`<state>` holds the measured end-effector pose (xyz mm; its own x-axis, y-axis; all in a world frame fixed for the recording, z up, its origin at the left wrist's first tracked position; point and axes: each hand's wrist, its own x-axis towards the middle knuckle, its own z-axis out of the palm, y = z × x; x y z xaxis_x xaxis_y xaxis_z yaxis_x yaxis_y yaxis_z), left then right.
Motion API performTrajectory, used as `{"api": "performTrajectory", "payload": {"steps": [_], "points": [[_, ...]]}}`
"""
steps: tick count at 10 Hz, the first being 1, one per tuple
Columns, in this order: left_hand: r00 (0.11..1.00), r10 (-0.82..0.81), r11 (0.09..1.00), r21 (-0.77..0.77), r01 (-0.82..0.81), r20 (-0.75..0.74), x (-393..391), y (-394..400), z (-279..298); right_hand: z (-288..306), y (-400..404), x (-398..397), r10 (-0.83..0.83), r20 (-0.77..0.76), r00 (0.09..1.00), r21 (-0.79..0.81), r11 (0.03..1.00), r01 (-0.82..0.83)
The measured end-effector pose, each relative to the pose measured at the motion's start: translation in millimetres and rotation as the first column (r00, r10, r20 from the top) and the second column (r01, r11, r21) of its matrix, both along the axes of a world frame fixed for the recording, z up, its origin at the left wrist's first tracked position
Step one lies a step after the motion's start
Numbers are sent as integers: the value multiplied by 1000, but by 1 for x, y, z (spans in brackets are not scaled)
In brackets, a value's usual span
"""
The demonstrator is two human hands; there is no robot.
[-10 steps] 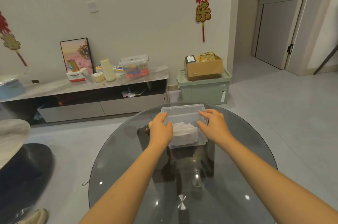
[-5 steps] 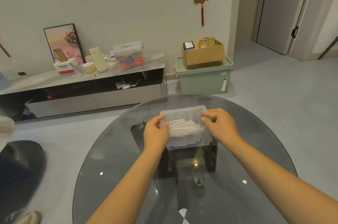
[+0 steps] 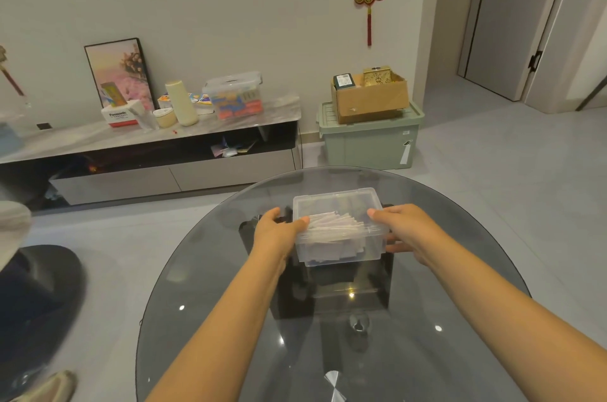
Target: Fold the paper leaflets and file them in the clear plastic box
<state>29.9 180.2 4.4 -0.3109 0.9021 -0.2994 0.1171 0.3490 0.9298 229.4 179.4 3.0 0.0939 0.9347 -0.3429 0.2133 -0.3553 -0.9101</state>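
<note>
Now gripping the clear box (image 3: 341,239) by its sides, left hand (image 3: 279,230) and right hand (image 3: 405,229), thumbs over rim; leaflets (image 3: 331,225) filed, task seemingly ending.

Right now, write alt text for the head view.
Two hands, left and right, hold a clear plastic box of folded leaflets by its sides on a round glass table.

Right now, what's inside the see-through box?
The clear plastic box holds a stack of folded white paper leaflets. How many there are, or what lies beneath them, is covered.
</note>
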Motion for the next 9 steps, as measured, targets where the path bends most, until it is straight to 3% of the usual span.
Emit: {"api": "performTrajectory", "payload": {"steps": [1,4,7,9], "points": [[985,32,995,102,-15,-167,8,-4,-1,1,1,-1,-6,43,999,18,1000,5],[958,55,986,168,-8,-281,12,-12,9,3,1,-15,-31,58,998,29,999,29],[955,111,987,147,-72,-275,-16,68,-2,-8,86,-38,11,-1,1000,16,1000,-11],[960,92,996,40,-85,-264,-25,107,8,-5,124,-58,74,104,992,15,997,-76]]}}
